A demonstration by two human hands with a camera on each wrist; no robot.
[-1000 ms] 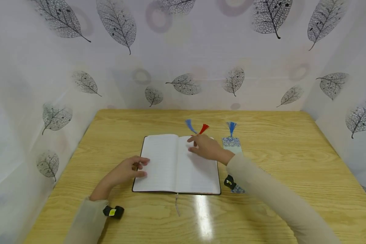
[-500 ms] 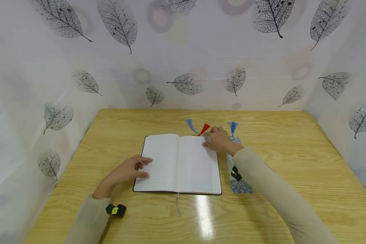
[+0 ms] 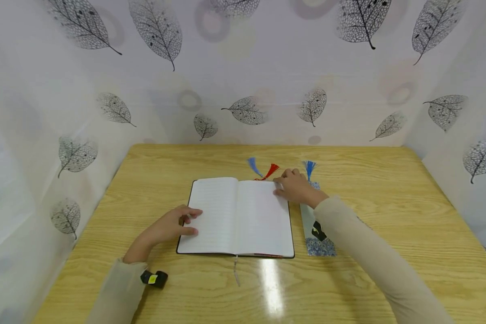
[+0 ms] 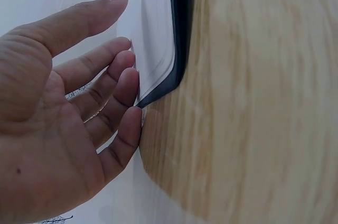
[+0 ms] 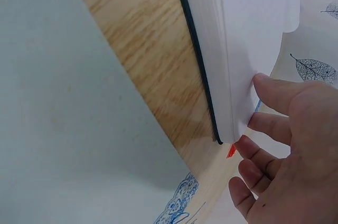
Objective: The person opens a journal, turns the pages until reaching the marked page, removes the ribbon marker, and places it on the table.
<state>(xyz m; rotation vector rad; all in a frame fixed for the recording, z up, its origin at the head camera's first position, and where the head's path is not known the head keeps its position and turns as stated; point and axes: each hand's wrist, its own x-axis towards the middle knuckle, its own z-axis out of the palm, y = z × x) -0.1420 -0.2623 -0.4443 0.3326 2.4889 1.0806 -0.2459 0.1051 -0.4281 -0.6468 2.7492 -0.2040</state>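
Observation:
An open notebook [image 3: 214, 216] with a dark cover and faintly lined pages lies on the wooden table. My left hand [image 3: 172, 225] is at its left side, fingers loosely bent, thumb apart and fingertips over the page edge. My right hand [image 3: 295, 185] is at the upper right corner of the right page [image 3: 263, 216]. In the right wrist view, its thumb [image 5: 272, 89] and forefinger touch the page's end edge with a gap between them. A light-blue tassel [image 3: 254, 166] and a red tassel [image 3: 272, 170] stick out beyond the notebook's top edge. The grey ribbon [image 3: 236, 272] hangs from its bottom.
Right of the notebook lies a pale bookmark [image 3: 308, 220] with blue patterned ends and a blue tassel [image 3: 309, 169], partly under my right forearm. The wooden table [image 3: 368, 180] meets a leaf-printed cloth [image 3: 247, 81] at the back and sides.
My right hand has moved right, from over the tassels to the page's upper right corner. The right page's lower edge now bows up slightly, showing red beneath. My left hand has stayed put.

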